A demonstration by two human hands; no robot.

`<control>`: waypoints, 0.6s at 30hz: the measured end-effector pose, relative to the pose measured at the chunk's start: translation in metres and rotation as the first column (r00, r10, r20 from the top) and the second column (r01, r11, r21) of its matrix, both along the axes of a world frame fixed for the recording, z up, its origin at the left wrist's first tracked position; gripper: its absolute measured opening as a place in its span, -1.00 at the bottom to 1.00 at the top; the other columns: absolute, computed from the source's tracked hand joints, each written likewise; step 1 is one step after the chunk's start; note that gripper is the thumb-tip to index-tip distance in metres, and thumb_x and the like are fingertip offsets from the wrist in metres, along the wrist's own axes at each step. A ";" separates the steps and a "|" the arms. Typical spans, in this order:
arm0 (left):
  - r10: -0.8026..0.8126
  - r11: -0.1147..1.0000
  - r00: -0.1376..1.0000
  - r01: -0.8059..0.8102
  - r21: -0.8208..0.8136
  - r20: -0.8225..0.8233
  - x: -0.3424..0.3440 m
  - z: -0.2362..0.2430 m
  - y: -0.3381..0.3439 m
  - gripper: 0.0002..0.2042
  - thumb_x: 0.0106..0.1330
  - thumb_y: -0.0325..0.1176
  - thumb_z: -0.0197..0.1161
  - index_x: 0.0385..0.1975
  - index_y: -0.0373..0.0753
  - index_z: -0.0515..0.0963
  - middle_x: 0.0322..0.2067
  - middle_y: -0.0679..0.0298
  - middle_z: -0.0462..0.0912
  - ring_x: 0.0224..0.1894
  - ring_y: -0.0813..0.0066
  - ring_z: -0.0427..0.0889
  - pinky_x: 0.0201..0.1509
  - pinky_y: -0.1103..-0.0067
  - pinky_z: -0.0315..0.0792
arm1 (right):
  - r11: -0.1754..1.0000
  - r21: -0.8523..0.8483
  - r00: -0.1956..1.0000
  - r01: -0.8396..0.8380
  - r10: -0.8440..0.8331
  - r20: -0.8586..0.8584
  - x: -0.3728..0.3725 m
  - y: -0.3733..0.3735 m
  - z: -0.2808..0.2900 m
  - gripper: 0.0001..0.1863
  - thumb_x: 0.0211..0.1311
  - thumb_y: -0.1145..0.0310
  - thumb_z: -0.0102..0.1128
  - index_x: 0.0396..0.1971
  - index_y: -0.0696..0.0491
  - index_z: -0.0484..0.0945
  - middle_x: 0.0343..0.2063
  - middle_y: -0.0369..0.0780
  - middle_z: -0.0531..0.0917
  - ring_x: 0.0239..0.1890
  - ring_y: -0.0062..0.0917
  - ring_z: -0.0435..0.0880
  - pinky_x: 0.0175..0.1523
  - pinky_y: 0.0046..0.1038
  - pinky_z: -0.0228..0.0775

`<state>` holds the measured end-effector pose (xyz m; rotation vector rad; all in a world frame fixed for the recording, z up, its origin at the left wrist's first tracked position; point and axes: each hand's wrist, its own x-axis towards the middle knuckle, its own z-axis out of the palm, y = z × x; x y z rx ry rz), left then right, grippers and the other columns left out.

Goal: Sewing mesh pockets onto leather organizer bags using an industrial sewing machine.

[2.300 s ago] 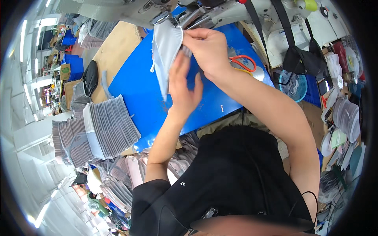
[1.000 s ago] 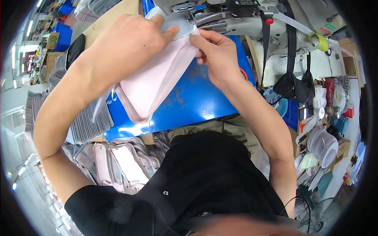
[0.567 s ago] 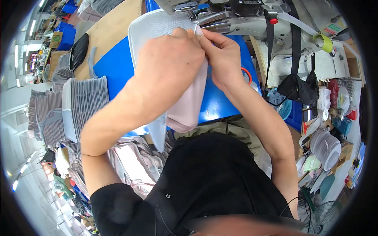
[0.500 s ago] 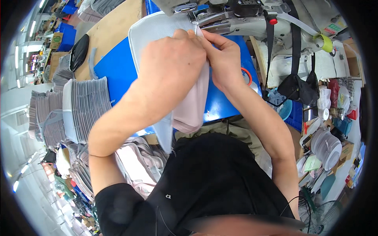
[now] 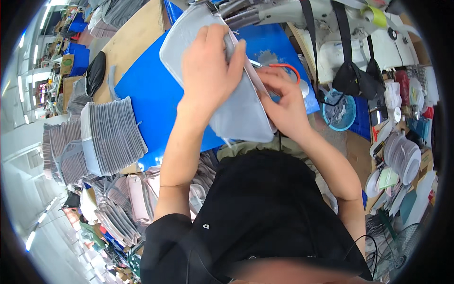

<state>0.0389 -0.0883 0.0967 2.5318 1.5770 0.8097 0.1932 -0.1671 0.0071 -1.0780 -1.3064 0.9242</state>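
Observation:
A grey mesh fabric panel [image 5: 241, 113] with a pale pink piece [image 5: 253, 73] along its right edge lies slanted over the blue table surface [image 5: 156, 90]. Its far end is at the metal arm of a sewing machine [image 5: 241, 16]. My left hand [image 5: 208, 66] rests on top of the panel, thumb apart from the fingers, near the seamed edge. Bent fingers of my right hand [image 5: 283, 99] grip the right edge lower down; their tips are partly hidden. Just beyond that hand lie scissors with an orange-red handle [image 5: 295, 71].
Stacks of grey panels [image 5: 116, 135] stand at the left, beside a black pouch [image 5: 96, 73]. More pinkish panels [image 5: 142, 196] are heaped below. At right are a light-blue basket [image 5: 339, 113], hanging black straps [image 5: 344, 38] and tape rolls [image 5: 402, 154].
My hands have moved apart from their close pinch near the machine. My right hand has come down along the edge, and the panel has turned, showing more grey. The scissors are more exposed.

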 end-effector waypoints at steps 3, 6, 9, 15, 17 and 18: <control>-0.182 0.982 0.971 0.173 0.071 0.156 -0.017 -0.033 -0.050 -0.38 -0.02 -0.24 0.57 0.07 -0.34 0.54 0.13 -0.03 0.53 0.13 -0.07 0.55 0.11 0.32 0.49 | 0.962 -0.256 0.994 -0.098 0.085 -0.062 0.014 -0.045 0.012 -0.53 0.08 0.68 0.24 0.05 0.13 0.72 -0.12 -0.14 0.61 -0.11 -0.50 0.67 0.03 -0.50 0.56; -0.268 0.963 0.941 0.259 0.069 0.208 -0.003 -0.039 -0.116 -0.41 -0.07 -0.41 0.51 0.09 -0.29 0.59 0.26 -0.03 0.49 0.22 -0.04 0.54 0.19 0.29 0.50 | 0.963 -0.259 0.974 -0.072 0.012 -0.226 0.016 -0.067 0.000 -0.59 0.13 0.68 0.25 0.01 0.16 0.72 -0.16 -0.19 0.59 -0.21 -0.59 0.67 -0.14 -0.55 0.60; -0.288 0.941 0.944 0.249 0.228 0.162 -0.005 -0.062 -0.129 -0.50 -0.12 -0.50 0.46 -0.04 -0.29 0.63 0.21 0.04 0.59 0.13 0.00 0.61 0.13 0.30 0.54 | 0.886 -0.429 0.914 -0.178 -0.012 -0.405 0.013 -0.073 0.019 -0.70 0.23 0.62 0.30 -0.03 0.21 0.72 -0.17 -0.25 0.57 -0.27 -0.67 0.67 -0.31 -0.62 0.63; -0.370 0.880 0.916 0.294 0.374 0.151 0.000 -0.038 -0.119 -0.74 -0.08 -0.61 0.39 -0.31 -0.32 0.69 -0.11 0.18 0.79 -0.19 0.23 0.71 -0.18 0.46 0.61 | 0.918 -0.356 0.840 -0.176 -0.048 -0.540 0.005 -0.080 0.024 -0.80 0.38 0.54 0.28 -0.07 0.24 0.72 -0.16 -0.28 0.57 -0.26 -0.68 0.70 -0.32 -0.62 0.72; -0.377 0.883 0.920 0.322 0.342 0.106 0.001 -0.025 -0.118 -0.68 -0.11 -0.69 0.43 -0.28 -0.31 0.68 -0.13 0.18 0.81 -0.24 0.27 0.74 -0.20 0.52 0.60 | 0.913 -0.356 0.817 -0.199 -0.046 -0.575 0.002 -0.077 0.026 -0.81 0.39 0.54 0.27 -0.06 0.23 0.72 -0.16 -0.29 0.57 -0.25 -0.68 0.70 -0.31 -0.61 0.72; -0.377 0.881 0.921 0.323 0.344 0.100 -0.001 -0.022 -0.116 -0.68 -0.11 -0.69 0.43 -0.28 -0.31 0.68 -0.13 0.18 0.81 -0.24 0.27 0.74 -0.20 0.52 0.60 | 0.906 -0.360 0.796 -0.222 -0.045 -0.604 0.000 -0.074 0.027 -0.81 0.40 0.54 0.27 -0.06 0.22 0.72 -0.17 -0.29 0.57 -0.25 -0.68 0.70 -0.29 -0.61 0.73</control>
